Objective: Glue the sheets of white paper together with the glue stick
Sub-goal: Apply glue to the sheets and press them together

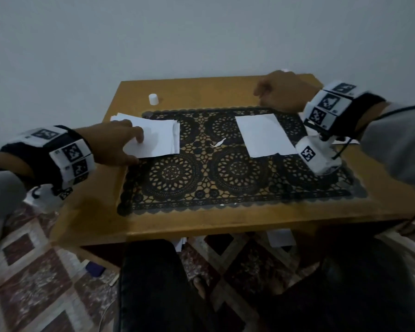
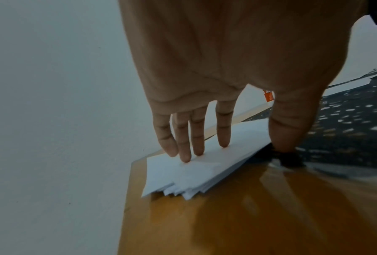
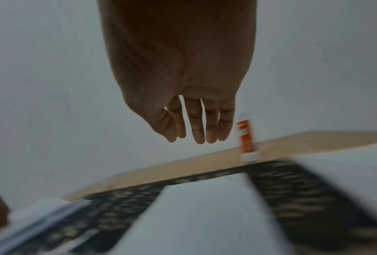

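Pressing straight fingertips (image 2: 186, 157) on the paper stack (image 1: 157, 137) at nine o'clock, the left hand (image 1: 113, 144) rests flat; the right hand (image 1: 283, 92), fingers together and empty, hovers at one o'clock beside the upright glue stick (image 3: 246, 139), behind a single sheet (image 1: 264, 135).

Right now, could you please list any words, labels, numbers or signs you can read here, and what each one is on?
No text is legible.
Glue stick: orange label with white marks, too blurred to read.
Wristband on the left hand: black-and-white square code markers, no words.
Wristband on the right hand: the same kind of markers, no words.
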A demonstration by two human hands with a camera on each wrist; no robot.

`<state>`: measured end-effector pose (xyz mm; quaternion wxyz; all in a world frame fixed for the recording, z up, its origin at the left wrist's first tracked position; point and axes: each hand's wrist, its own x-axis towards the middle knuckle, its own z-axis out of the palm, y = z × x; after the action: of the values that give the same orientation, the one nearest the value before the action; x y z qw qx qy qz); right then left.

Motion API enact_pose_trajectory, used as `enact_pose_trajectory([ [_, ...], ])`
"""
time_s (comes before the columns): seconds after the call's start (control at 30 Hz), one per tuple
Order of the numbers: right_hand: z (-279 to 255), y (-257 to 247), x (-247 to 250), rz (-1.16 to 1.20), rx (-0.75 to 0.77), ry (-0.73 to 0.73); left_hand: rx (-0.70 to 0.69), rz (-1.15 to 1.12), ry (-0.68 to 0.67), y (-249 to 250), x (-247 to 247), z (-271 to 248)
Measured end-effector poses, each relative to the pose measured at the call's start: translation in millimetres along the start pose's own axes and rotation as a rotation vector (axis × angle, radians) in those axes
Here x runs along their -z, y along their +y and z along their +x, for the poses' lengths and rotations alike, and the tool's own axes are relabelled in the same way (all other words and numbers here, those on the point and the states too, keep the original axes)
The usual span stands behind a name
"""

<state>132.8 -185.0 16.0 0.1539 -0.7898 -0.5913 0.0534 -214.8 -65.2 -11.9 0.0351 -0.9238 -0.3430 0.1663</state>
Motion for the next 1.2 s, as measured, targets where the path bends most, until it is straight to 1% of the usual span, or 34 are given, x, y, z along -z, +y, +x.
enact_pose_trajectory([
  [0.07, -11.0, 31.0, 9.8, -0.083, -0.065, 0.046, 0.013, 0.025, 0.022, 3.9, 6.9, 0.1],
  [0.13, -21.0, 53.8, 17.0, -0.13, -0.128, 0.071, 0.007, 0.003, 0.077, 9.5, 14.8, 0.7],
  [0.23, -31.1, 78.9, 23.4, -0.134, -0.219, 0.091, -0.03, -0.027, 0.123, 22.1, 29.5, 5.4],
  [0.33, -34.0, 92.7, 24.6, -0.113, -0.268, 0.099, -0.082, -0.023, 0.155, 36.2, 40.5, 15.1],
  [0.43, -28.1, 95.6, 22.6, -0.052, -0.292, 0.124, -0.148, -0.04, 0.211, 51.5, 47.3, 25.6],
  [0.5, -19.8, 93.3, 20.9, 0.01, -0.295, 0.146, -0.171, -0.043, 0.218, 61.5, 51.0, 32.6],
  [0.6, -3.5, 86.4, 17.8, 0.108, -0.302, 0.186, -0.192, -0.037, 0.193, 74.9, 54.7, 41.3],
  [0.67, 7.1, 82.6, 13.6, 0.133, -0.307, 0.198, -0.222, -0.041, 0.174, 84.7, 56.0, 46.6],
  [0.87, 17.1, 77.4, -1.5, 0.135, -0.335, 0.164, -0.384, -0.058, 0.125, 137.3, 58.6, 76.6],
  [0.9, 16.7, 77.3, -2.3, 0.138, -0.336, 0.16, -0.388, -0.063, 0.103, 147.3, 59.0, 86.2],
  [0.97, 16.4, 78.8, -3.8, 0.133, -0.328, 0.163, -0.325, -0.107, 0.071, 162.8, 59.3, 108.9],
  [1.03, 14.6, 80.7, -5.1, 0.138, -0.34, 0.164, -0.238, -0.15, 0.087, 173.0, 57.4, 131.5],
  [1.13, 12.4, 82.4, -7.7, 0.131, -0.35, 0.153, -0.117, -0.109, 0.122, 181.6, 56.9, 154.4],
  [1.2, 10.1, 82.1, -7.7, 0.124, -0.344, 0.141, -0.079, -0.121, 0.114, 182.3, 63.3, 160.7],
])
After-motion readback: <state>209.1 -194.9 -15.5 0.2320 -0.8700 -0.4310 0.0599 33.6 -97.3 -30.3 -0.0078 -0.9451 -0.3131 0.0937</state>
